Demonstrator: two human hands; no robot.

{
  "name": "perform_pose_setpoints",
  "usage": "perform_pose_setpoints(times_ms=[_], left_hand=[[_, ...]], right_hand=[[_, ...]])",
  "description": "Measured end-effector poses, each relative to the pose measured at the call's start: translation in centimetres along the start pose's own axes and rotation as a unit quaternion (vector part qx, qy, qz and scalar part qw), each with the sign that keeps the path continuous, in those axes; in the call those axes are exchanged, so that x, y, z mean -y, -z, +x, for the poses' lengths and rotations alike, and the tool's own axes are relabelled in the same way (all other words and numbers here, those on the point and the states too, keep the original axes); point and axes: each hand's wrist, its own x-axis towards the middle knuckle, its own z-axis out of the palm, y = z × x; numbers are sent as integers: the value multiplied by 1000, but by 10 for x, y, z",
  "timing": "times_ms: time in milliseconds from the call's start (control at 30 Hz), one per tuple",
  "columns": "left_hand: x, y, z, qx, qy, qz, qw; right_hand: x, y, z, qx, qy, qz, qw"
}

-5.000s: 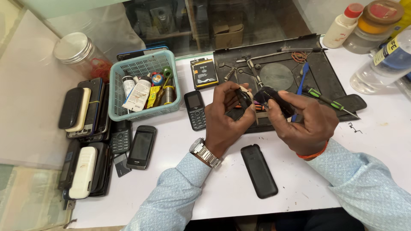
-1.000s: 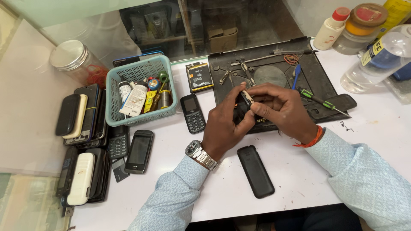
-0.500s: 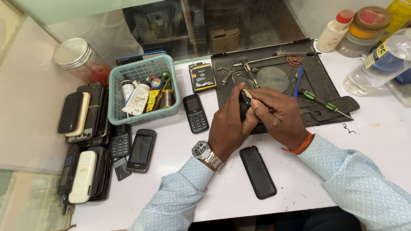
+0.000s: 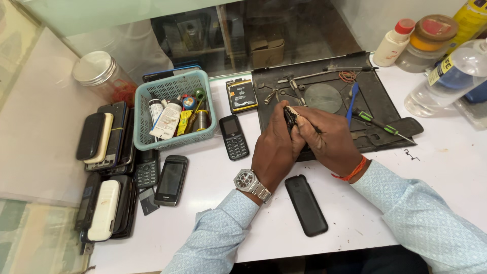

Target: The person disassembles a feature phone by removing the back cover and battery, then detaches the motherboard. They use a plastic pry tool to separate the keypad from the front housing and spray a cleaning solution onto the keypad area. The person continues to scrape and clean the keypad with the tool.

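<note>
- Two hands bunched together over the front edge of my black work mat, both pinching one small dark phone part.
- My left hand, the one with the metal wristwatch, has its fingers closed around the left side of the part, which stands roughly on edge.
- My right hand, orange thread band on the wrist, closes on it from the right; fingers are tight, no gap showing. Can't tell exactly what the part is, my fingers hide most of it.
- Black back cover lies flat on the white surface just in front of my wrists.
- Small keypad phone sits just left of my left hand, with a battery behind it.
- Green-handled screwdriver and a blue pry tool rest on the mat to my right.
- Teal basket of tubes and bits is further left, plus stacks of old phones at the far left edge.
</note>
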Motion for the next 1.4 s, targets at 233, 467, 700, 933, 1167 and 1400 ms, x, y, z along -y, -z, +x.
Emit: perform_pose_setpoints(times_ms=[233,467,700,933,1167,1400], left_hand=[[-1,0,6,-1,9,18,1000],[-2,-2,3,-17,-6,26,1000],[-4,5,-2,-12,2,8,1000],[-6,11,-9,26,24,-44,998],[-10,12,-17,21,26,-66,997],[-17,16,-15,13,177,-238,955]], right_hand=[[-2,1,5,32,-59,25,997],[-9,-2,2,16,-27,-1,1000],[-10,-4,0,12,4,13,1000],[-13,-4,-7,20,-38,20,999],[-12,0,-16,40,-40,25,998],[-11,8,-15,92,-89,76,989]])
